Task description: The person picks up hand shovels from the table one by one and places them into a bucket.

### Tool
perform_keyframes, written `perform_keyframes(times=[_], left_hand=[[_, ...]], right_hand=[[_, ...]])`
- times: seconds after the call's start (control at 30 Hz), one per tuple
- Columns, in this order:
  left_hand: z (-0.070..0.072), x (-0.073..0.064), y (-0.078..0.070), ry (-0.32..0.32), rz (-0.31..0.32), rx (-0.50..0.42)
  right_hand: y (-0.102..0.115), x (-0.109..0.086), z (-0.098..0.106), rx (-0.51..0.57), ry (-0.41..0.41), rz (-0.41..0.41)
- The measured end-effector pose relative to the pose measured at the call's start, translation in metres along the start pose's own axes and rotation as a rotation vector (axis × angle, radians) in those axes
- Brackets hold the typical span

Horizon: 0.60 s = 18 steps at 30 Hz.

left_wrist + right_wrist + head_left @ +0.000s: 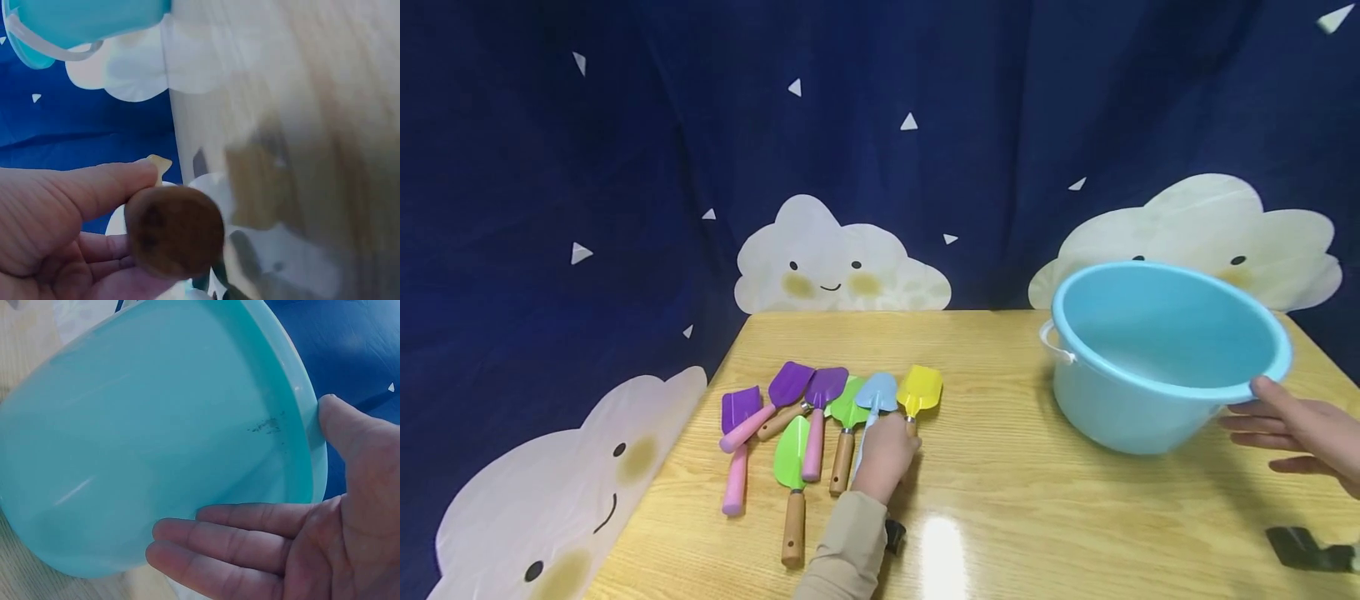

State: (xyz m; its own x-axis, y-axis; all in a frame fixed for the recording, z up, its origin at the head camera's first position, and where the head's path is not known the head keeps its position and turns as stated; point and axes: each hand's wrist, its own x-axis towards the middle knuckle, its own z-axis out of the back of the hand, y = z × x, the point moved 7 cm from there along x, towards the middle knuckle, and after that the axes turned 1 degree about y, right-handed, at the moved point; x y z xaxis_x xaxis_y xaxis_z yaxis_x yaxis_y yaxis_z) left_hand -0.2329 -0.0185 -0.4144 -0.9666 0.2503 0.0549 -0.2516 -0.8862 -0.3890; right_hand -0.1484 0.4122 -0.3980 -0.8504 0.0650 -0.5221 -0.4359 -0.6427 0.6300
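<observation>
My left hand (886, 454) pinches yellow shovel (921, 388) by wooden handle (175, 231): likely light, stiff; hold there. My right hand (1307, 429), fingers straight, thumbs bucket (1123, 417) at rim's 4 o'clock: probably slick.

Backdrop: dark-blue draped fabric (850, 50), small white triangles (909, 122), white cloud figures (823, 246) | Furniture: pale wood-grain table (1000, 500) | Light: white reflection (942, 554) shows on table
</observation>
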Motion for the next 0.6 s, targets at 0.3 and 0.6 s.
perform_keyframes(times=[0.3,0.6], left_hand=[[0.015,0.009,-0.006,-0.064,0.014,-0.083],[0.024,0.019,-0.019,-0.089,-0.031,-0.08]], right_hand=[[0.011,-0.009,0.0,-0.015,-0.022,0.01],[0.017,-0.015,-0.002,0.002,-0.013,0.005]])
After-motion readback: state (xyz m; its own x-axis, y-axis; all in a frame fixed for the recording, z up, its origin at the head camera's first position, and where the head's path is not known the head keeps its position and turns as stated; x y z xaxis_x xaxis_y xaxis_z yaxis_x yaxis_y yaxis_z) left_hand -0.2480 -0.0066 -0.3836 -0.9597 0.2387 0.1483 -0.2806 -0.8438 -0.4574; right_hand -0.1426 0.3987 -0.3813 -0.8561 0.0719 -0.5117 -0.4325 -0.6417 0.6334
